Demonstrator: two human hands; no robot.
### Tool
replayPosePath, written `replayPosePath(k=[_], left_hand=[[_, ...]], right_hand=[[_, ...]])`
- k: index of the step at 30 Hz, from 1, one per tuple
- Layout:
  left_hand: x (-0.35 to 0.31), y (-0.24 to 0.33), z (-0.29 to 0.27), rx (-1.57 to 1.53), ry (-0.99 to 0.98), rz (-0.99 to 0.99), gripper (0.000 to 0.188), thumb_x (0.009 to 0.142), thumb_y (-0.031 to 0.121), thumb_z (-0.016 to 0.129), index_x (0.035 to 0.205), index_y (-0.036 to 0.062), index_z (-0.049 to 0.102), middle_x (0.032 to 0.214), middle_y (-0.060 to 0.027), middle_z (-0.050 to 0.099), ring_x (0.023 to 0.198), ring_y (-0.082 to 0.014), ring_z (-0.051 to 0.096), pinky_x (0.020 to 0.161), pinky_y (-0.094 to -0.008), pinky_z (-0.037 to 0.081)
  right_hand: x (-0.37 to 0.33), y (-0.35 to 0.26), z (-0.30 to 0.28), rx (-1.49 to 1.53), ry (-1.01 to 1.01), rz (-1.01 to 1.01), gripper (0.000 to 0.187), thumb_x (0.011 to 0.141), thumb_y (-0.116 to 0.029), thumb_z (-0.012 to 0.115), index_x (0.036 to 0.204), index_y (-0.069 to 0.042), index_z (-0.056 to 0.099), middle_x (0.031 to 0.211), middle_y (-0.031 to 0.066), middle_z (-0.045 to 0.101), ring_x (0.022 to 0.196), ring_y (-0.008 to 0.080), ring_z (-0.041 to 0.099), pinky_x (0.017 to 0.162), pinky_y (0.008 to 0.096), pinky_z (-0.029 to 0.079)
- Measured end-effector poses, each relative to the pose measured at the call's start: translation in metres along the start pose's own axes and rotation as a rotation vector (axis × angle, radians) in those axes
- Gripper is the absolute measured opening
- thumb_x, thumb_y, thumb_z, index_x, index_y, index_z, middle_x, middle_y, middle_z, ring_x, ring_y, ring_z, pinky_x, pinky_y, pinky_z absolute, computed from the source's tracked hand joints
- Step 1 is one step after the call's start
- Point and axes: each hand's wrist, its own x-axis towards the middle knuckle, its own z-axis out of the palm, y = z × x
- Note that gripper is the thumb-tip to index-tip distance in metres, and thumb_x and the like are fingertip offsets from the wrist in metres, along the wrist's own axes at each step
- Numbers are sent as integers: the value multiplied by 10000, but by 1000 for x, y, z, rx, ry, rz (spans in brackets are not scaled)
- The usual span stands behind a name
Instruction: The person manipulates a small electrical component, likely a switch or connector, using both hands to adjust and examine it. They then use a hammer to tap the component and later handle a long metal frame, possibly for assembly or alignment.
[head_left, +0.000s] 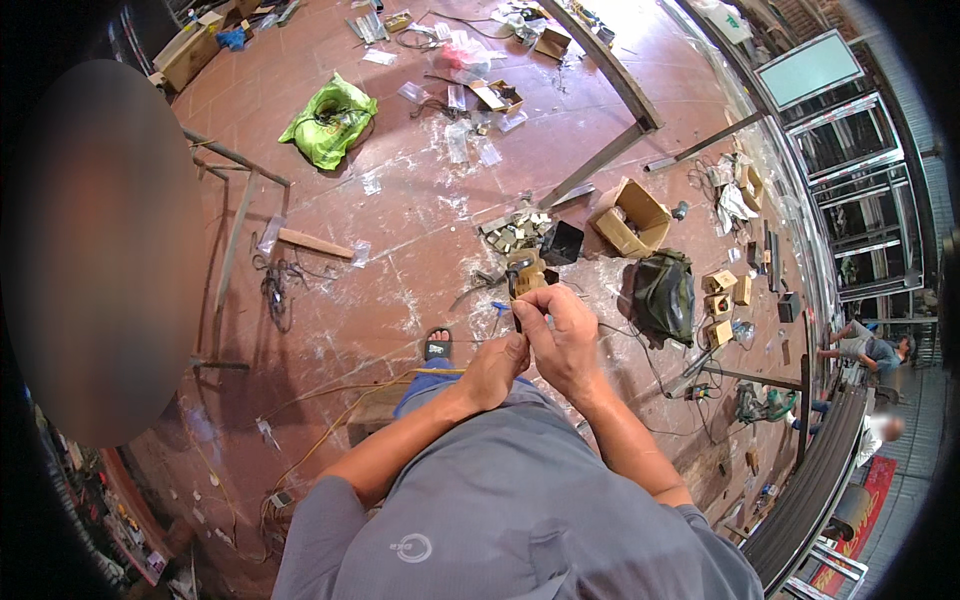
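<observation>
My left hand (494, 372) and my right hand (566, 342) meet in front of my body, thumbs close together. The fingers of the right hand are closed in a pinch, with the thumb pressed toward the forefinger. Those of the left hand are curled right beside it. Between them shows a narrow dark sliver, too small to name. Just beyond the hands, low on the floor, is a tan-and-dark object (526, 276), partly hidden by my right hand. Past it lies a pile of small metal pieces (518, 232) next to a black box (563, 242).
An open cardboard box (632, 218) and a dark green bag (664, 298) stand to the right. Farther off lies a bright green bag (330, 120). Metal frames (240, 235) rise at left. A yellow cable (340, 420) crosses the tiled floor. Other people (872, 350) are at far right.
</observation>
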Motion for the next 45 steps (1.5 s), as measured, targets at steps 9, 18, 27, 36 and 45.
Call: replayPosePath(k=[9, 18, 27, 36, 45], left_hand=[[9, 13, 19, -124, 82, -66, 613, 1157, 533, 353, 841, 51, 563, 695, 26, 475, 619, -92, 398, 549, -304, 311], [24, -3, 24, -28, -21, -104, 355, 1162, 277, 449, 1149, -6, 662, 903, -12, 634, 849, -96, 576, 713, -314, 508], [39, -26, 49, -195, 200, -84, 520, 1147, 484, 453, 1088, 39, 717, 693, 47, 465, 637, -70, 398, 569, -285, 344], [50, 2, 60, 292, 172, -124, 458, 1130, 416, 499, 1021, 0, 656, 844, -274, 649, 764, -460, 630, 683, -501, 485], [62, -8, 76, 112, 229, 56, 391, 1134, 343, 503, 1029, -3, 649, 824, -236, 660, 767, -410, 663, 683, -463, 496]], right_hand=[[-18, 23, -25, -333, -88, -405, 181, 872, -109, 792, 996, -81, 663, 895, 74, 655, 816, 282, 633, 770, 432, 477], [-30, 38, -48, -155, -201, -441, 266, 822, -101, 789, 1040, -65, 640, 1038, 73, 664, 929, 287, 638, 816, 418, 481], [-55, 42, -50, 140, -189, 198, 160, 911, -45, 744, 1056, -53, 677, 988, 114, 705, 871, 311, 671, 809, 416, 501], [-40, 44, -77, -404, -45, -243, 242, 832, -109, 797, 1063, -93, 725, 962, 63, 700, 986, 271, 653, 882, 434, 468], [-44, 57, -66, 92, 3, 179, 111, 934, -44, 736, 1020, -37, 666, 961, 77, 681, 879, 197, 639, 758, 335, 501]])
